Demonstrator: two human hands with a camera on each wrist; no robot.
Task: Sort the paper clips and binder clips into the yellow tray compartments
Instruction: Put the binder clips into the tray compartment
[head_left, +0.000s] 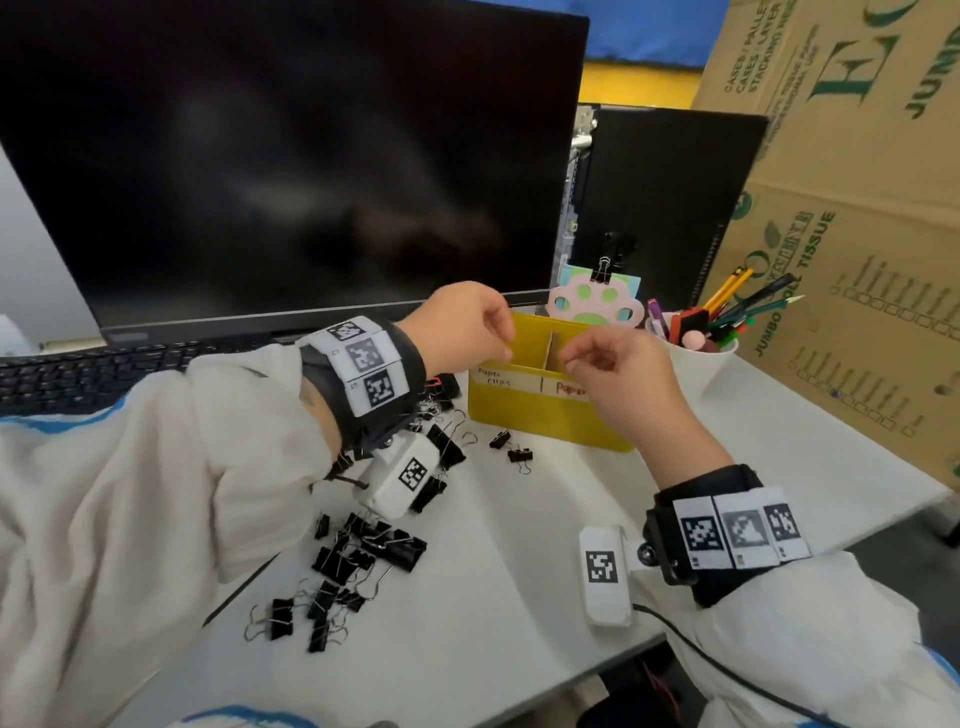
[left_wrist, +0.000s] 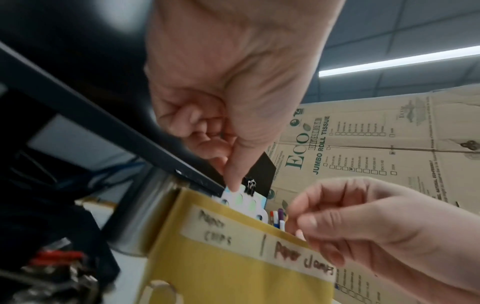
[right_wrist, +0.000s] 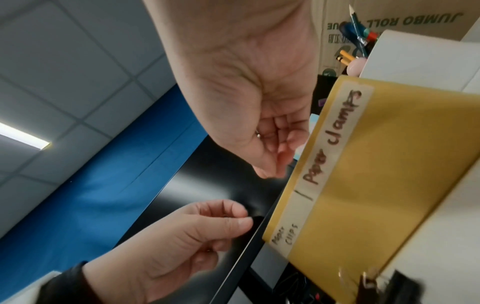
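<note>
office desk: monitor (head_left: 291, 156), keyboard (head_left: 104, 371)

A yellow plastic tray (head_left: 545, 415) bears a white paper label strip (head_left: 519, 382) with dark handwriting. In front of the tray, black metal binder clips (head_left: 363, 551) with silver wire handles lie on the white tabletop (head_left: 493, 597). Behind the tray stands a pink-and-green paw-shaped card (head_left: 597, 306); both wristbands (head_left: 737, 530) carry black-and-white square codes.
</note>
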